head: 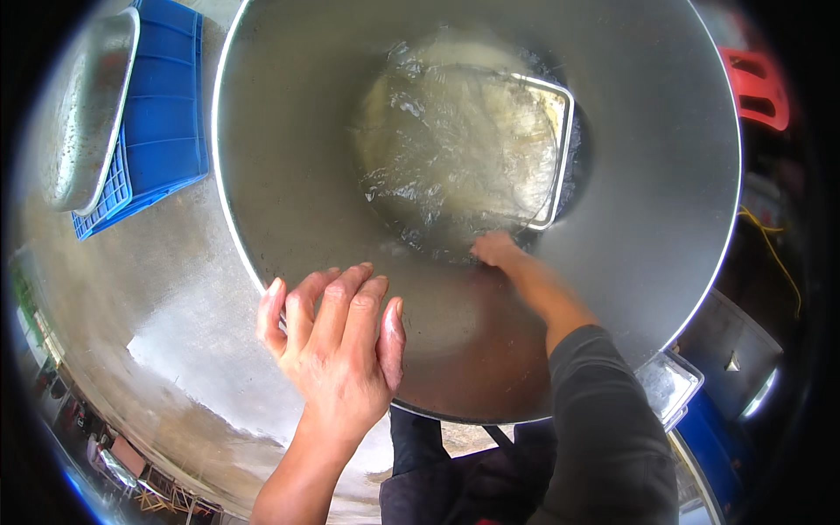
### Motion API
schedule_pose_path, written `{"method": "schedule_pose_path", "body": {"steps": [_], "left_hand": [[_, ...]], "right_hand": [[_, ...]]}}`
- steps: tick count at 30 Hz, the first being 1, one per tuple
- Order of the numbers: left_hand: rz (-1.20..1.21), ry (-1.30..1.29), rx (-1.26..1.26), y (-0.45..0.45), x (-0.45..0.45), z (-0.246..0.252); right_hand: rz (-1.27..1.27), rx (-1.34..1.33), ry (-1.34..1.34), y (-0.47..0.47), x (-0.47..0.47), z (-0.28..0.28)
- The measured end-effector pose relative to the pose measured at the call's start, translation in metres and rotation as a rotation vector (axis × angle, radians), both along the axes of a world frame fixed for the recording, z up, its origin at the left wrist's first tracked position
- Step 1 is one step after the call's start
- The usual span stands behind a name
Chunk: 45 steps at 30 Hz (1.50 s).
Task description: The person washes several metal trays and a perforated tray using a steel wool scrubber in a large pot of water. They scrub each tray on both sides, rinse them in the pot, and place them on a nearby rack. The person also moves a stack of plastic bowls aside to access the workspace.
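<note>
A large, deep metal pot stands in front of me, with moving water in its bottom. A rectangular metal tray with a pale rolled rim lies at the right side of the water, partly under it. My left hand lies palm down over the near-left rim, its fingers reaching inside, thumb apart, and holding nothing. My right hand reaches deep into the pot near the tray's lower corner. Its fingertips are at the water and blurred, so whether they hold anything is hidden.
At the left, a metal basin rests tilted on a blue plastic crate on the wet concrete floor. Right of the pot are a red plastic stool, a small metal tray and a yellow cord.
</note>
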<state>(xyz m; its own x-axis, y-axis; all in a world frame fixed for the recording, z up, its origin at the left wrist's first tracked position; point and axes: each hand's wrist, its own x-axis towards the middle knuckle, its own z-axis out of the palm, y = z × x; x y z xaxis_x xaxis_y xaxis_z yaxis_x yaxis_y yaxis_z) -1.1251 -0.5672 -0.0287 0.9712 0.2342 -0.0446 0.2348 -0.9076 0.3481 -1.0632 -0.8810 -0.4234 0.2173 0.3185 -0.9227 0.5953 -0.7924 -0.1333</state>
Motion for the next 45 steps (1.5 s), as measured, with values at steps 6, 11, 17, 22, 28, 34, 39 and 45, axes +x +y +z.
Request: {"method": "schedule_pose_path", "body": {"steps": [6, 11, 17, 22, 28, 34, 39, 45], "left_hand": [[-0.01, -0.014, 0.042, -0.003, -0.001, -0.005], [-0.019, -0.035, 0.059, -0.005, 0.001, -0.001], [0.0, -0.012, 0.035, -0.006, -0.003, 0.006], [0.05, -0.047, 0.056, -0.007, -0.005, 0.015], [-0.016, 0.07, 0.1, -0.004, -0.005, 0.022], [-0.162, 0.402, 0.147, -0.017, -0.064, 0.025], [-0.079, 0.531, 0.075, -0.056, -0.139, 0.047], [0.064, 0.825, -0.034, -0.094, -0.186, 0.08]], "right_hand": [[0.352, 0.106, -0.248, -0.04, 0.066, 0.018], [0.007, 0.031, -0.136, 0.014, 0.007, 0.006], [-0.138, 0.338, 0.059, 0.043, -0.009, 0.13], [-0.259, 0.588, -0.228, 0.046, 0.094, 0.34], [-0.431, 0.714, -0.503, 0.039, 0.156, 0.561], [-0.766, 0.803, -0.526, -0.061, 0.117, 0.709], [-1.103, 0.938, -0.515, -0.166, 0.066, 0.765], [-1.494, 1.102, -0.618, -0.326, 0.002, 0.799]]}}
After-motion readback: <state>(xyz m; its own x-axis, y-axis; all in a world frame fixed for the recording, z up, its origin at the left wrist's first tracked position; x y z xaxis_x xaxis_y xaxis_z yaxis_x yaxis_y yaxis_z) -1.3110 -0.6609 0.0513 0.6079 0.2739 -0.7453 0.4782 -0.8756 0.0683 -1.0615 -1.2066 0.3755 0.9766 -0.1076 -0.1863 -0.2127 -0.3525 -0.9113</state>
